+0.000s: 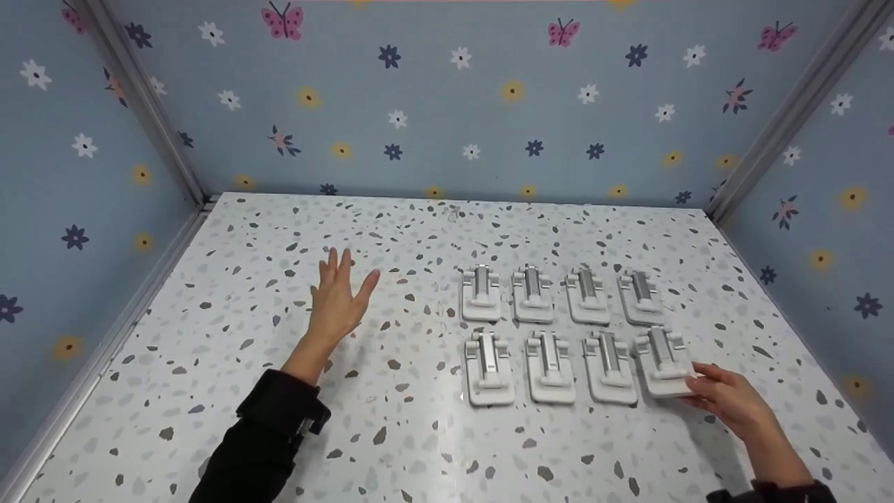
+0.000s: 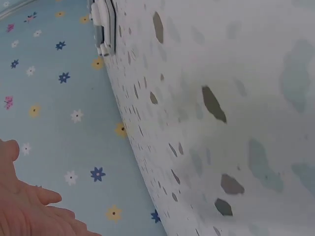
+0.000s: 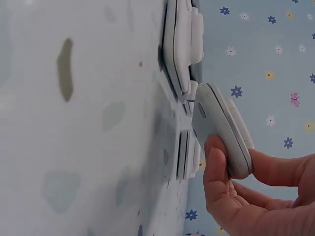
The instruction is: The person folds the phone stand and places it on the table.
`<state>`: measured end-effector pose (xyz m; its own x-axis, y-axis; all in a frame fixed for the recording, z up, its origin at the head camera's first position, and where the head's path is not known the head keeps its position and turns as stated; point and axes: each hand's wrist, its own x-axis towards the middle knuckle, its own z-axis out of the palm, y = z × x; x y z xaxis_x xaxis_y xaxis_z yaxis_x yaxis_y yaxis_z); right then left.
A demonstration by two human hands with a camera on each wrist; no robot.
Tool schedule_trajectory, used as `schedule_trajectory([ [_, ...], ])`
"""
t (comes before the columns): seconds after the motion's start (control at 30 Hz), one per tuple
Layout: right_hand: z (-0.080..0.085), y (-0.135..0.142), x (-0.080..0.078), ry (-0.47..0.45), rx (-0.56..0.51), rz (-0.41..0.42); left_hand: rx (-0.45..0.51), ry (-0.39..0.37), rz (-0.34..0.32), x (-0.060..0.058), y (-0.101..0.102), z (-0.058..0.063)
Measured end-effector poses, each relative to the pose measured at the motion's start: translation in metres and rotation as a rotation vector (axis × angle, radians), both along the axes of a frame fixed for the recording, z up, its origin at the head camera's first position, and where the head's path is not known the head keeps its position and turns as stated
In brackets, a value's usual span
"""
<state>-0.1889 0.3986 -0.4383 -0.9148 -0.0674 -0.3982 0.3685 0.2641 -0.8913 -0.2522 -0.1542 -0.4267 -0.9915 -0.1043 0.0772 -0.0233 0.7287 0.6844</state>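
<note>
My right hand point(image 1: 730, 398) pinches the near right corner of a white folding phone stand point(image 1: 663, 363), thumb on one face and fingers on the other. In the right wrist view this stand point(image 3: 221, 125) is tilted and held off the table, its underside partly showing. Several like stands, folded flat with grey or white arms, lie in two rows; one point(image 1: 610, 368) is just left of the held one and another point(image 1: 639, 298) lies behind it. My left hand point(image 1: 336, 300) hovers over the left half of the table, fingers spread, holding nothing.
The white speckled table point(image 1: 391, 447) is bounded by blue flowered panels point(image 1: 447, 105) at the back and both sides. Grey metal posts point(image 1: 150, 105) stand at the back corners. The back row begins with a stand point(image 1: 480, 295) near the table's middle.
</note>
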Motion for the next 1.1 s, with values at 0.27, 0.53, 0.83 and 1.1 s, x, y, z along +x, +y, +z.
schedule_trajectory([
  [0.27,-0.005,-0.001,0.003,-0.045,0.008,-0.023,-0.142,-0.012,0.052,-0.003,-0.027,-0.006],
  [0.53,-0.002,-0.005,-0.003,-0.018,0.366,0.014,-0.129,0.009,0.074,-0.006,-0.03,-0.001],
  [0.83,0.001,-0.004,-0.007,-0.056,0.617,0.093,-0.118,0.013,0.075,-0.006,-0.028,0.005],
  [1.1,0.03,-0.015,-0.013,0.193,0.786,0.184,-0.152,0.034,0.076,-0.004,-0.025,0.012],
])
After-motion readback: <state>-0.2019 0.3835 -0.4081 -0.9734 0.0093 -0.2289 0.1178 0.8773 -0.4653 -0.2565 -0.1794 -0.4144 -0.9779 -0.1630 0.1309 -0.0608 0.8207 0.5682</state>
